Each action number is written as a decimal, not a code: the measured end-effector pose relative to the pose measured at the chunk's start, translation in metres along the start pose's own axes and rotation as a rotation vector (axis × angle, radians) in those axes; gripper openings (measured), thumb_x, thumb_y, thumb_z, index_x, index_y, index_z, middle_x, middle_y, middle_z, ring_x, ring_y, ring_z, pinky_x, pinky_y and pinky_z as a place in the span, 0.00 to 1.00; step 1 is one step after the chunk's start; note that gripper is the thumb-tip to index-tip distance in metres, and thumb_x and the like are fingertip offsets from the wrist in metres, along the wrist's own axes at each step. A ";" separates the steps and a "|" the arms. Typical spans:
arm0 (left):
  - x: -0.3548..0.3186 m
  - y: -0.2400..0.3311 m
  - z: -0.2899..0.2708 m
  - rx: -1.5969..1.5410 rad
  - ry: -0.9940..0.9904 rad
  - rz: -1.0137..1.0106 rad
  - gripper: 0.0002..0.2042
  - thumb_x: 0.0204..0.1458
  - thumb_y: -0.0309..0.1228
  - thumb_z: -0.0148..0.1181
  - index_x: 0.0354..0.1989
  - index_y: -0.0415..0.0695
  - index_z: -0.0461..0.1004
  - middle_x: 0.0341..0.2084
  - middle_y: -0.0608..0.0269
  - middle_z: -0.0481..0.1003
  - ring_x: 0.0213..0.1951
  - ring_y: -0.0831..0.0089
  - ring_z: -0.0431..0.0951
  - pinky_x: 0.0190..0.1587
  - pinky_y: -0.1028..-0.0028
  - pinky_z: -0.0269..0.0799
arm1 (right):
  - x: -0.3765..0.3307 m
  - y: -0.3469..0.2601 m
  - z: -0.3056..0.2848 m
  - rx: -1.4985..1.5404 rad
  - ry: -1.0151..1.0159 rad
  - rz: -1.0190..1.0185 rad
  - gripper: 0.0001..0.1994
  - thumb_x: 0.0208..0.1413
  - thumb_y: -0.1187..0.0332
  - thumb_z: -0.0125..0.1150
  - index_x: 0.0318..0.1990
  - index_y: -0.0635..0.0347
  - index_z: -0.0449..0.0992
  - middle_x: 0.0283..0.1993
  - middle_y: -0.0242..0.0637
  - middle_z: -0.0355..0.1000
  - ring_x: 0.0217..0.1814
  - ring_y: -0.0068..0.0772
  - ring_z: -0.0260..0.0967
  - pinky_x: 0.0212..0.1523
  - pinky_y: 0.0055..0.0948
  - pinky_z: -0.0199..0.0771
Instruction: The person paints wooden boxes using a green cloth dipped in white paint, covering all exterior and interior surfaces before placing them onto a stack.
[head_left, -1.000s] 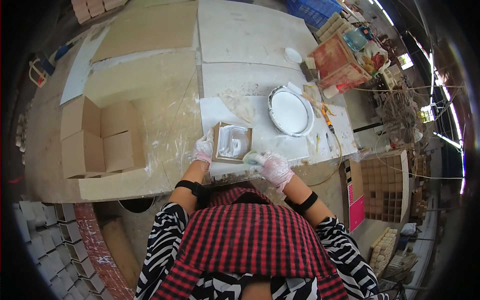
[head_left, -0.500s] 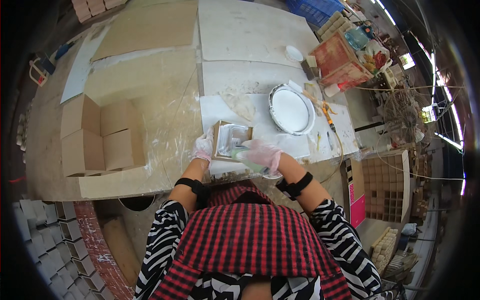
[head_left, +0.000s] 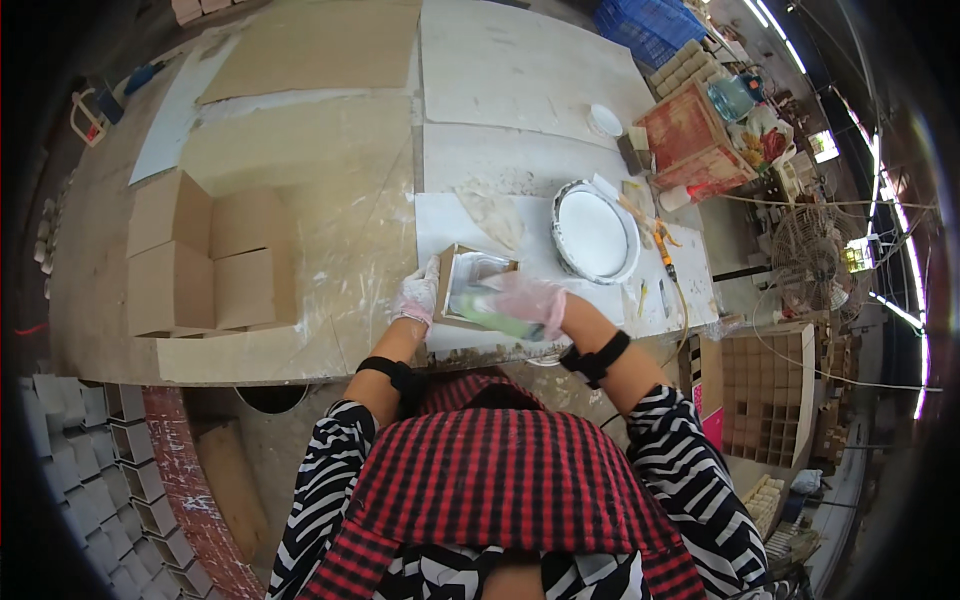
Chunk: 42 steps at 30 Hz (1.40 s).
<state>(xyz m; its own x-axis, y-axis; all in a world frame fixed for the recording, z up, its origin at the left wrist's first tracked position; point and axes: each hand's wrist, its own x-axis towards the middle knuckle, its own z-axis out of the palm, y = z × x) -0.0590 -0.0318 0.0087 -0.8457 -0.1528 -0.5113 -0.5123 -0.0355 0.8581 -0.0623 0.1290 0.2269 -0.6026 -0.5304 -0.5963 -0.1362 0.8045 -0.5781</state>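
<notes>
A small open box (head_left: 446,286) with brown cardboard walls stands near the table's front edge. Its inside looks pale and glossy. My left hand (head_left: 417,298), in a whitish thin glove, grips the box's left wall. Over the right side of the box is my right hand (head_left: 532,299), also gloved and smeared by motion. It is closed on a light green object (head_left: 500,322) whose kind is too blurred to tell. Farther right, a round basin (head_left: 558,245) holds white liquid, with white crusted on its rim.
Several brown cardboard boxes (head_left: 170,285) stand grouped at the left. Beyond the basin lie an orange tool with a hose (head_left: 664,245), a white bowl (head_left: 604,120) and a worn red crate (head_left: 690,140). A fan (head_left: 808,245) stands off the right side.
The whole scene has shifted slightly right in the picture. My right hand and the green object have moved a little at the box, while my left hand stays on its wall.
</notes>
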 end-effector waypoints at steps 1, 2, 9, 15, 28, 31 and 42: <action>-0.002 0.002 -0.001 -0.004 -0.006 0.005 0.31 0.51 0.57 0.47 0.46 0.38 0.73 0.40 0.48 0.75 0.45 0.58 0.74 0.49 0.70 0.65 | 0.006 0.001 0.006 -0.007 0.011 -0.005 0.27 0.51 0.50 0.50 0.49 0.63 0.71 0.43 0.48 0.72 0.44 0.40 0.69 0.46 0.33 0.66; -0.005 0.004 0.000 0.018 0.003 0.018 0.31 0.51 0.57 0.46 0.46 0.39 0.73 0.40 0.48 0.75 0.45 0.58 0.74 0.49 0.70 0.65 | 0.013 0.004 0.013 -0.013 0.022 -0.009 0.27 0.51 0.49 0.50 0.49 0.63 0.71 0.44 0.48 0.72 0.45 0.41 0.69 0.46 0.33 0.66; 0.005 -0.017 -0.005 0.054 0.028 -0.018 0.31 0.51 0.57 0.46 0.48 0.39 0.72 0.41 0.48 0.75 0.46 0.58 0.74 0.49 0.70 0.65 | -0.009 0.001 -0.025 -0.370 -0.219 0.178 0.24 0.51 0.52 0.51 0.50 0.60 0.71 0.40 0.48 0.73 0.41 0.42 0.71 0.43 0.36 0.68; -0.004 -0.006 0.000 -0.024 -0.032 -0.047 0.30 0.52 0.56 0.46 0.47 0.40 0.73 0.40 0.50 0.75 0.45 0.60 0.74 0.48 0.71 0.66 | -0.001 0.005 -0.012 -0.373 0.407 0.195 0.20 0.52 0.53 0.52 0.46 0.58 0.72 0.38 0.50 0.73 0.39 0.47 0.72 0.39 0.41 0.69; -0.014 0.014 -0.001 0.100 0.020 -0.028 0.28 0.52 0.55 0.47 0.46 0.41 0.74 0.39 0.50 0.76 0.43 0.61 0.75 0.46 0.71 0.67 | 0.008 0.023 -0.016 -0.478 0.480 0.030 0.20 0.50 0.56 0.54 0.48 0.56 0.71 0.39 0.50 0.71 0.44 0.45 0.71 0.41 0.44 0.69; -0.015 0.012 -0.003 0.057 0.014 -0.027 0.28 0.52 0.55 0.47 0.46 0.41 0.74 0.39 0.51 0.76 0.43 0.61 0.75 0.46 0.71 0.67 | -0.011 0.024 0.008 -0.610 0.256 0.131 0.20 0.51 0.55 0.54 0.47 0.58 0.71 0.42 0.50 0.71 0.44 0.47 0.70 0.44 0.43 0.68; -0.019 0.020 -0.001 -0.056 -0.024 0.003 0.26 0.54 0.53 0.48 0.44 0.40 0.75 0.33 0.54 0.78 0.36 0.68 0.75 0.42 0.73 0.68 | 0.039 -0.005 0.032 -0.142 0.822 0.147 0.18 0.52 0.54 0.52 0.41 0.58 0.71 0.41 0.47 0.71 0.43 0.48 0.69 0.44 0.42 0.67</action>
<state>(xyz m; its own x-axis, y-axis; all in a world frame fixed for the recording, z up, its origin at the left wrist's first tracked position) -0.0531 -0.0302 0.0354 -0.8507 -0.1297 -0.5093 -0.5013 -0.0906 0.8605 -0.0604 0.0957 0.1885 -0.9945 -0.0993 -0.0330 -0.0764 0.9051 -0.4183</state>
